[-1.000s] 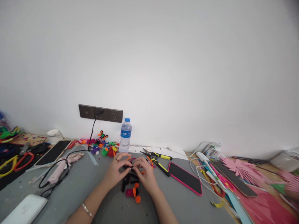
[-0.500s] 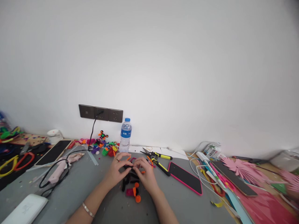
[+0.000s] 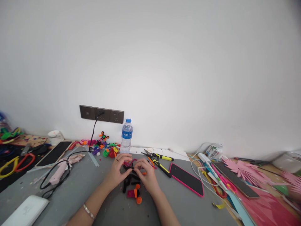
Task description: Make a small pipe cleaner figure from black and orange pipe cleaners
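Over the grey mat, my left hand (image 3: 117, 172) and my right hand (image 3: 146, 174) meet, thumbs and fingers pinched on a short black pipe cleaner (image 3: 130, 167) between them. The fingers hide part of it. Just below lie several black pipe cleaner pieces (image 3: 128, 182). Nearer to me rests a small fuzzy magenta figure part with orange discs (image 3: 135, 194). Orange and magenta pipe cleaner bits lie behind and beside my fingers. To the right of my right hand are yellow-and-black pliers-style snips (image 3: 162, 168) with their blades apart.
A water bottle (image 3: 127, 136) stands against the wall, beside several colourful pipe cleaner figures (image 3: 103, 147). At right lies a pink-cased phone (image 3: 187, 180), then cables and papers. A pink glue gun (image 3: 57, 174) with a black cord, another phone (image 3: 54, 153) and a white device (image 3: 25, 212) are at left.
Both hands stay nearly in place, with only slight finger movement. A small black tip now shows above the fingertips. The things on the mat have not moved.
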Motion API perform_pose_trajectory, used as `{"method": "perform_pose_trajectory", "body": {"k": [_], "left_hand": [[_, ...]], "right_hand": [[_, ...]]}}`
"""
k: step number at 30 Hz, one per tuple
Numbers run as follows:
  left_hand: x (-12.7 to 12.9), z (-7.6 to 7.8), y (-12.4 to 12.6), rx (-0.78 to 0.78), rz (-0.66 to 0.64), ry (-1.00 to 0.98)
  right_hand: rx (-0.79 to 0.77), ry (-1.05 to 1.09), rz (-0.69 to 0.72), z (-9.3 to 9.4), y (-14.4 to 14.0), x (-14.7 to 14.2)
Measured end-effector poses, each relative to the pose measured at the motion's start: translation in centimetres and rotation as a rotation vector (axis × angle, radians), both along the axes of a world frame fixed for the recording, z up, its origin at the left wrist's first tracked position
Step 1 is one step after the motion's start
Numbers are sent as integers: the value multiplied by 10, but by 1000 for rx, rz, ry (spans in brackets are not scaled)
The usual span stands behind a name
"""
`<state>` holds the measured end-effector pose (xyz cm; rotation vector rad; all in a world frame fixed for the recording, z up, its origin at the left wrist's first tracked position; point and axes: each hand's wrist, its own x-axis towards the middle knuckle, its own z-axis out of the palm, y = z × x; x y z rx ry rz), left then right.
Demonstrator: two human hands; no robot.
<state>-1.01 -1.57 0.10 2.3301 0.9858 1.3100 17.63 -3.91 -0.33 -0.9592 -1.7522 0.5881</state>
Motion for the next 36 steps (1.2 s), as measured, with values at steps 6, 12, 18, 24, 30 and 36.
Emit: {"method": "perform_pose_trajectory", "body": {"k": [6,12,18,24,30,36], "left_hand": [[0,0,0,32,-3,24],[0,-2,2,25,3,-15],[-1,-2,3,15,-1,0],[-1,-5,4,49,-4,3],[-3,-7,6,34,13,-20],[-4,-8,8,87,-29,14]], "right_hand": [[-9,0,-4,0,0,0],[-8,0,-10,3,-1,-1],[-9,-3,-9,2,-1,0],[9,-9,-9,1,0,0],[-11,-4,-7,1,-1,0],[4,-16,-12,0,0,1]]}}
